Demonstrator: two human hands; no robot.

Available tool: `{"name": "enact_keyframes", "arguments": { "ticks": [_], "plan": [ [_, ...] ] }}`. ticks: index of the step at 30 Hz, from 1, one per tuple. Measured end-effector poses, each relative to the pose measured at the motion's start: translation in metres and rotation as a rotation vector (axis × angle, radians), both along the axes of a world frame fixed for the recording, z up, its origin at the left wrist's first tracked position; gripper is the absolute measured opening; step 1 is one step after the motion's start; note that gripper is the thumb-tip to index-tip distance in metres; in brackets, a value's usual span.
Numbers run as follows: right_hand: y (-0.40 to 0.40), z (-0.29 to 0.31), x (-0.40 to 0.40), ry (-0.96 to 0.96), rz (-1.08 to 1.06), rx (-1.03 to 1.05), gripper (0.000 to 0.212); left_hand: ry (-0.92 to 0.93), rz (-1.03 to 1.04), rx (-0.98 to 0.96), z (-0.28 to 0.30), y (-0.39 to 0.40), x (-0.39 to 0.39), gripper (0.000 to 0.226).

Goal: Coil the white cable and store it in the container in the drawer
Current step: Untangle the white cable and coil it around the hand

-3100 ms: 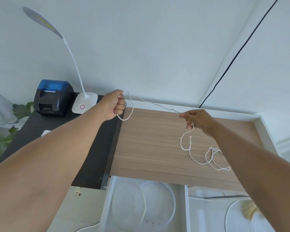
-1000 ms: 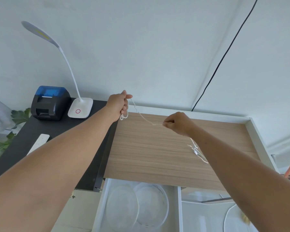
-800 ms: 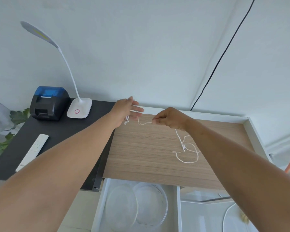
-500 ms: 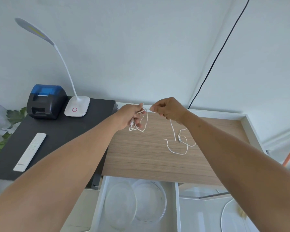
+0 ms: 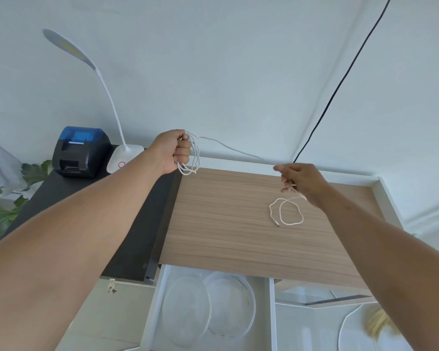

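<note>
Your left hand (image 5: 174, 150) is fisted around several loops of the white cable (image 5: 228, 147), so the part inside your palm is covered and you cannot count the turns. Your right hand (image 5: 303, 182) hides where the strand passes through your fingers. The plug on the loose end on the wooden desktop (image 5: 228, 224) is too small to identify. In the open drawer (image 5: 160, 295), the clear round containers (image 5: 208, 307) are blurred and cut off by the bottom edge. A straw-coloured object (image 5: 379, 325) at lower right is blurred, partly behind your forearm.
</note>
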State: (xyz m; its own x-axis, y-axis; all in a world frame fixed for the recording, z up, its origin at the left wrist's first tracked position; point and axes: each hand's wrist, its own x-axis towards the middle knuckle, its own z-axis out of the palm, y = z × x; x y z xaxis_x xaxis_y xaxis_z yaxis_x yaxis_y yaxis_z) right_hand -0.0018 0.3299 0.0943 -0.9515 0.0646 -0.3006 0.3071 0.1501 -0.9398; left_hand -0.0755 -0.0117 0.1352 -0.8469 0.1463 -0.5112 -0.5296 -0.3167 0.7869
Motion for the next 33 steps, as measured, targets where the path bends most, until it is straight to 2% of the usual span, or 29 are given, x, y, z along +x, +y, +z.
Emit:
{"name": "enact_keyframes", "arguments": {
  "ticks": [2, 4, 7, 9, 13, 15, 19, 22, 25, 28, 30, 33],
  "plan": [
    [-0.008, -0.004, 0.000, 0.086, -0.176, 0.049, 0.019, 0.003, 0.033, 0.003, 0.000, 0.003, 0.000, 0.029],
    [-0.020, -0.005, -0.003, 0.149, -0.242, 0.252, 0.020, 0.018, 0.056, 0.016, -0.001, 0.010, 0.003, 0.026],
    [-0.041, -0.005, -0.005, 0.192, -0.010, 0.574, 0.034, 0.059, 0.038, -0.011, -0.002, 0.024, 0.008, 0.028],
    [-0.056, -0.001, -0.006, 0.184, 0.197, 0.673, 0.032, 0.096, -0.004, -0.099, -0.002, 0.031, 0.011, 0.027],
    [-0.072, 0.009, -0.009, 0.088, 0.449, 0.627, 0.009, 0.171, -0.106, -0.270, -0.003, 0.040, 0.018, 0.025],
    [-0.076, 0.014, -0.010, 0.049, 0.521, 0.559, 0.011, 0.171, -0.143, -0.283, -0.005, 0.043, 0.022, 0.026],
    [-0.081, 0.022, -0.013, 0.009, 0.524, 0.272, 0.018, 0.174, -0.222, -0.335, -0.013, 0.047, 0.032, 0.028],
    [-0.083, 0.026, -0.016, 0.022, 0.474, 0.160, 0.019, 0.208, -0.291, -0.499, -0.019, 0.049, 0.039, 0.029],
    [-0.081, 0.027, -0.018, 0.042, 0.399, 0.163, 0.028, 0.230, -0.364, -0.432, -0.026, 0.053, 0.044, 0.032],
    [-0.079, 0.027, -0.021, 0.056, 0.310, 0.198, 0.040, 0.272, -0.410, -0.447, -0.028, 0.055, 0.045, 0.031],
    [-0.075, 0.027, -0.023, 0.060, 0.262, 0.205, 0.043, 0.201, -0.406, -0.368, -0.028, 0.054, 0.042, 0.033],
    [-0.065, 0.028, -0.023, 0.050, 0.272, 0.198, 0.031, 0.074, -0.419, -0.279, -0.021, 0.047, 0.037, 0.037]
  ]
}}
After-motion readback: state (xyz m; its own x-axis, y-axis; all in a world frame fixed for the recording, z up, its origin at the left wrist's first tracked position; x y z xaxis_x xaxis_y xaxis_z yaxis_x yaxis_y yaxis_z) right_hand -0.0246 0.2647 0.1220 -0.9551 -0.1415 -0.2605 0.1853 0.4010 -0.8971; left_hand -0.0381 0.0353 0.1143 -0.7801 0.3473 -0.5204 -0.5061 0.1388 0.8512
